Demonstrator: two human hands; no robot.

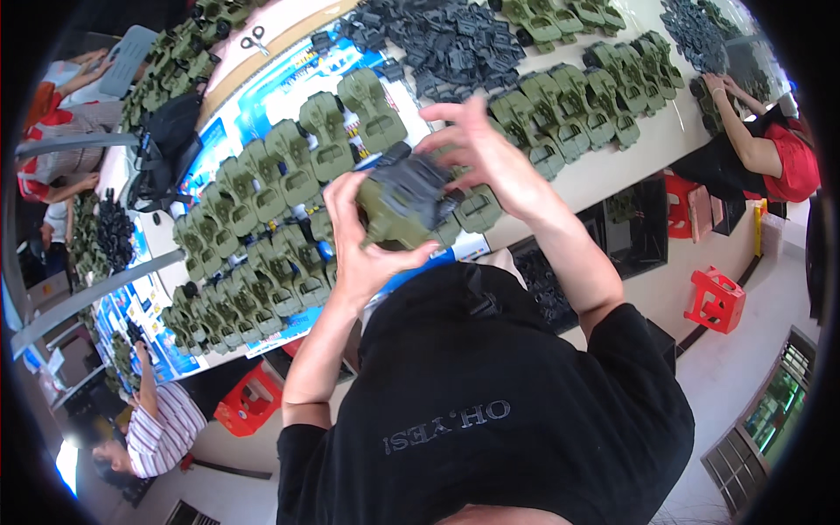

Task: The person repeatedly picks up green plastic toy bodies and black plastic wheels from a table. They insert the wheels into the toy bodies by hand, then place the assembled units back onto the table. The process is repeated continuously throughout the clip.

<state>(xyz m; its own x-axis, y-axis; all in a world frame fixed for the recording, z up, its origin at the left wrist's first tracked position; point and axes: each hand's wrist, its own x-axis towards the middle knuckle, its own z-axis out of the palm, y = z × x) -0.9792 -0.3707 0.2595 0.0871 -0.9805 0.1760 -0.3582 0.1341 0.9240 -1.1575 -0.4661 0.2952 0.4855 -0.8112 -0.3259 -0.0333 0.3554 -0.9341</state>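
Near the table's front edge, my left hand [357,254] is closed round an olive-green plastic toy vehicle body [387,219], its thumb along the lower side. A black plastic part [418,185] sits on that body, slightly blurred by motion. My right hand [477,150] hovers at the upper right of the black part with its fingers spread. Its lower fingers come close to the black part, and I cannot tell whether they touch it. Rows of similar green toy vehicle bodies [262,179] stand to the left of my hands, and more green bodies [551,114] stand beyond to the right.
Loose black plastic parts [455,44] are heaped at the far side of the table, with scissors [255,40] to their left. A black bag [171,131] lies farther left. Other people work around the tables, near red stools [716,299]. Blue-and-white printed sheets [262,96] cover parts of the tabletop.
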